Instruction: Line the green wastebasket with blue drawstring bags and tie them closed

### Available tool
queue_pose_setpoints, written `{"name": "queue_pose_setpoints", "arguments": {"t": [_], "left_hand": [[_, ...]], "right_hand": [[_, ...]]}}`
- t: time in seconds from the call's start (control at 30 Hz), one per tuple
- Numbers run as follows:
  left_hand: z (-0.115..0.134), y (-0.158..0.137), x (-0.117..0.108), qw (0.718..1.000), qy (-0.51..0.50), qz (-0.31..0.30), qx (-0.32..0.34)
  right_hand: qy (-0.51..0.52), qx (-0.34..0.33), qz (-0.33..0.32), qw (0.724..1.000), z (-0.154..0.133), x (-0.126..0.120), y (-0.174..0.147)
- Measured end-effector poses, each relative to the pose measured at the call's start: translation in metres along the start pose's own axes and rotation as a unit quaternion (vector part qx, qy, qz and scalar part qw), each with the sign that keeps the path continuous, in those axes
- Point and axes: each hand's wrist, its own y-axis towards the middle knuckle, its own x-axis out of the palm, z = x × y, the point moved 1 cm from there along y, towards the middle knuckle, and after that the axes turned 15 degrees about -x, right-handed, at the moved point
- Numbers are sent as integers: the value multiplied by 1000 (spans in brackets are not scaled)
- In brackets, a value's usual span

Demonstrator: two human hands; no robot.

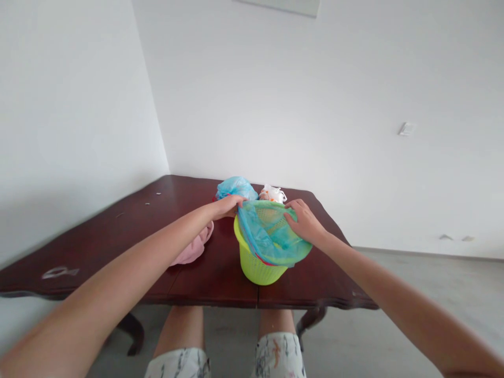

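Reaching forward over a dark red-brown table, both bare arms stretch toward a lime-green mesh basket that stands near the table's front edge, slightly right of centre. A blue plastic bag is draped over the basket's mouth and hangs down its near side, hiding most of the rim and all of the inside; an orange tint shows faintly through the film, but what it belongs to cannot be made out. The left hand is at the basket's ten o'clock, fingers closed on the bag's edge at the rim, though the fingertips themselves are tucked under the plastic and hard to see. The right hand lies at the basket's two o'clock, palm down with fingers spread and curled over the bag, pressing it to the rim; whether it pinches the film or merely rests on it I cannot tell. At the basket's nine o'clock a pink cloth is partly covered by the left forearm. Behind the basket, at twelve o'clock, sit a second bunched blue bag and a white plastic bag, both partly blocked by the hands. Bare knees and patterned shorts are cut off at the bottom edge.
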Motion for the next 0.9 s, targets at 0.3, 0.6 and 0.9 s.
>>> {"name": "queue_pose_setpoints", "arguments": {"t": [0.3, 0.6, 0.9], "left_hand": [[-41, -44, -21, 987, -73, -140, -1], [-49, -121, -20, 950, 153, 205, 179], [-60, -151, 30, 899, 162, 232, 334]], "right_hand": [[12, -11, -90, 996, -4, 5, -8], [163, -112, -118, 973, -58, -30, 5], [256, -124, -294, 913, -128, -36, 6]]}}
